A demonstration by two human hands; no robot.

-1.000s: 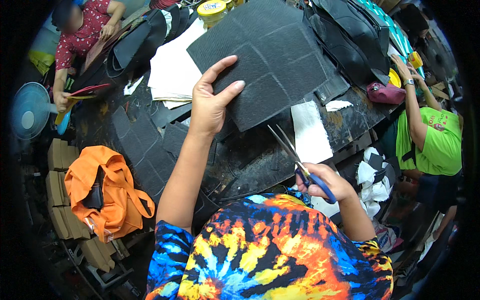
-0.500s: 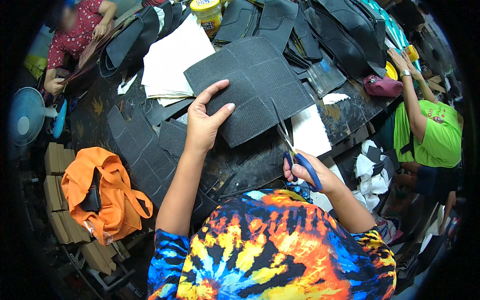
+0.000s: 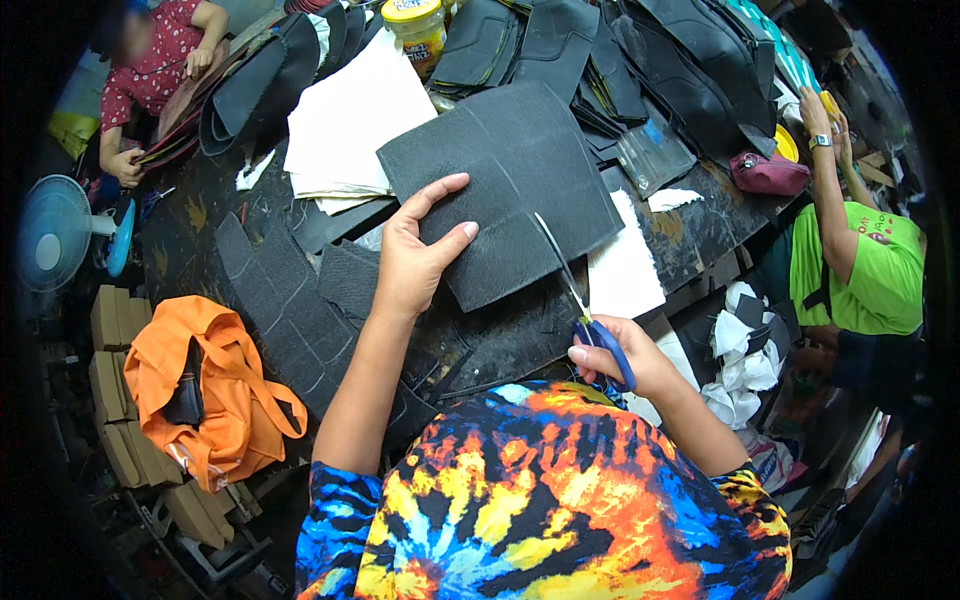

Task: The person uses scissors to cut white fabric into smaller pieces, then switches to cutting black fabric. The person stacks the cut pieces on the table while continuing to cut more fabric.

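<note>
A square black textured sheet (image 3: 510,190) with pale lines across it is held up over the dark table by my left hand (image 3: 418,250). My left thumb lies on top of the sheet near its left edge, the index finger stretched along it. Scissors (image 3: 608,352) with blue handles are gripped in my right hand (image 3: 630,362), fingers through the loops. Their blades sit at the sheet's near edge, one blade lying over its top along a pale line. The other blade is hidden, apparently beneath the sheet.
White sheets (image 3: 345,125) are stacked behind my left hand. Stacks of black cut pieces (image 3: 560,45) and a yellow-lidded jar (image 3: 415,35) stand at the back. An orange bag (image 3: 205,390) lies at the left, with a fan (image 3: 55,232) beyond. Other people sit at far left and right.
The scissors have moved from beside the sheet's right edge onto its near edge, and their blades have come closer together. The sheet has shifted slightly nearer and tilted.
</note>
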